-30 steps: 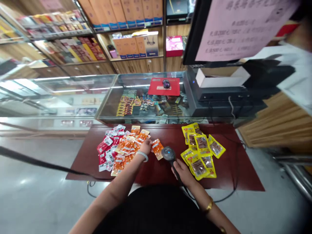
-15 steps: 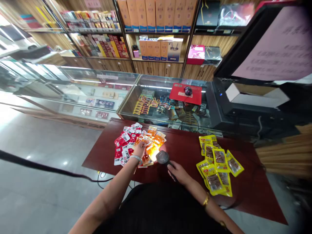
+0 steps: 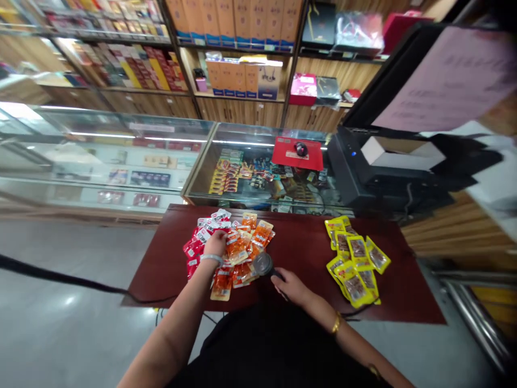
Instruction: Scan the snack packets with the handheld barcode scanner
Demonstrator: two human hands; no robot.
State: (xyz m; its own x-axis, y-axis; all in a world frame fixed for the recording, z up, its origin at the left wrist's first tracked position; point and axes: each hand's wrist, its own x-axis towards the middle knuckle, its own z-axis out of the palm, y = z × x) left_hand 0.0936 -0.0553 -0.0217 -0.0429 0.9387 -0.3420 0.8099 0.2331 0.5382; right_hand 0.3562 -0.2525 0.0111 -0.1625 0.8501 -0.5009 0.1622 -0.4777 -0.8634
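On a dark red table (image 3: pixel 307 253) lie three heaps of snack packets: red ones (image 3: pixel 197 240) at the left, orange ones (image 3: pixel 242 250) beside them, and yellow ones (image 3: pixel 355 258) at the right. My left hand (image 3: pixel 215 243) rests on the seam between the red and orange heaps, fingers curled over a packet; whether it grips one I cannot tell. My right hand (image 3: pixel 288 284) holds a black handheld barcode scanner (image 3: pixel 263 264) whose head points at the orange packets.
A glass display counter (image 3: pixel 226 161) stands behind the table, with a red mouse pad (image 3: pixel 297 153) and mouse on top. A black monitor with a pink paper sheet (image 3: pixel 440 81) stands at the right. Shelves of boxes (image 3: pixel 238 21) fill the back wall. A black cable (image 3: pixel 60 277) crosses the floor.
My left hand has moved left, from an orange packet near the scanner to the edge of the red heap. The scanner's light has gone off. The camera view has shifted.
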